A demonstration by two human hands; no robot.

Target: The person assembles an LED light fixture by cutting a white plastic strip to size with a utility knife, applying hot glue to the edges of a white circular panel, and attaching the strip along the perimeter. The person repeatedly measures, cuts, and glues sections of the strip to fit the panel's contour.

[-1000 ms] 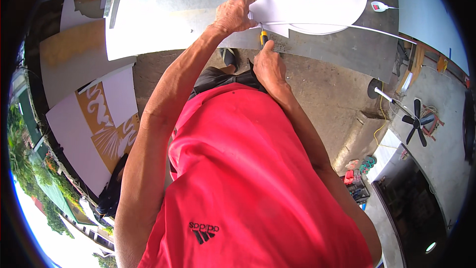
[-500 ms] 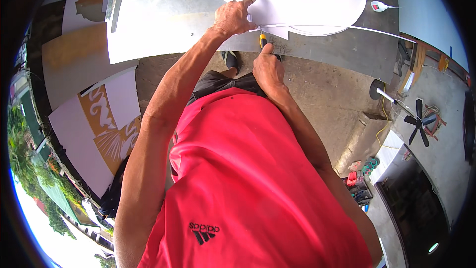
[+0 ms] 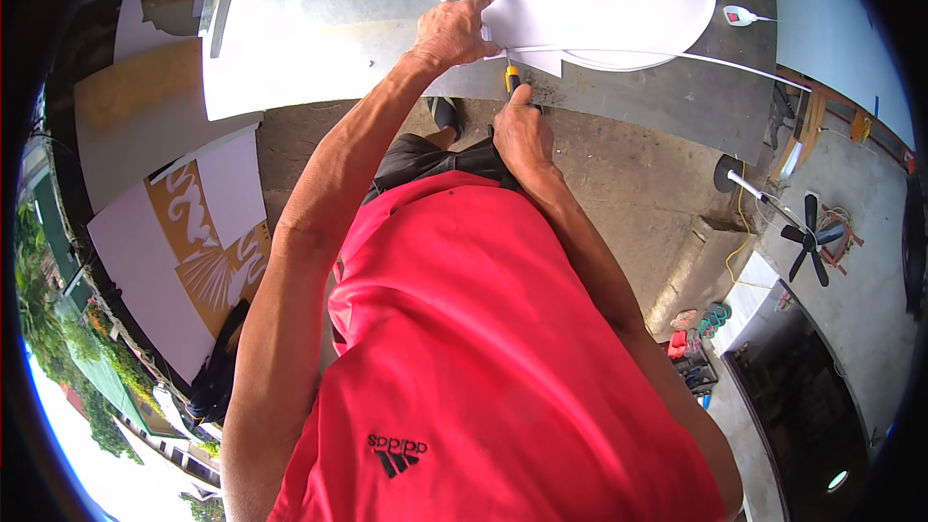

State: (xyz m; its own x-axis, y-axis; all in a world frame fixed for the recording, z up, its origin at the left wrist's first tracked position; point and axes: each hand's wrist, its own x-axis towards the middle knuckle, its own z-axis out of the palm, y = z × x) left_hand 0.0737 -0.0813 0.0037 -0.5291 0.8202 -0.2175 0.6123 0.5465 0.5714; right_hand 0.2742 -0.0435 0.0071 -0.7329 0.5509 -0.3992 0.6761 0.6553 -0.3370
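A white panel with a rounded rim (image 3: pixel 590 0) lies on the grey table (image 3: pixel 638 97) at the top of the view. Along its near edge runs a thin white strip (image 3: pixel 715 58), trailing off to the right. My left hand (image 3: pixel 452 34) rests with fingers spread, one fingertip on the panel and another digit by the strip. In my right hand (image 3: pixel 523 133) is a tool with a yellow-and-black handle (image 3: pixel 512 80). Its thin tip meets the strip close to my left hand; the exact kind of tip is too small to tell.
A white bottle with a thin nozzle (image 3: pixel 739 15) lies on the table's right part. Flat boards (image 3: pixel 135 126) lean at the left, some with cut-out patterns. A black-bladed fan (image 3: pixel 810 240) stands at the right, near a yellow cable (image 3: pixel 732 266).
The view has turned slightly, so the boards and the fan sit a little farther left. Both hands and the tool have kept almost the same place at the strip.
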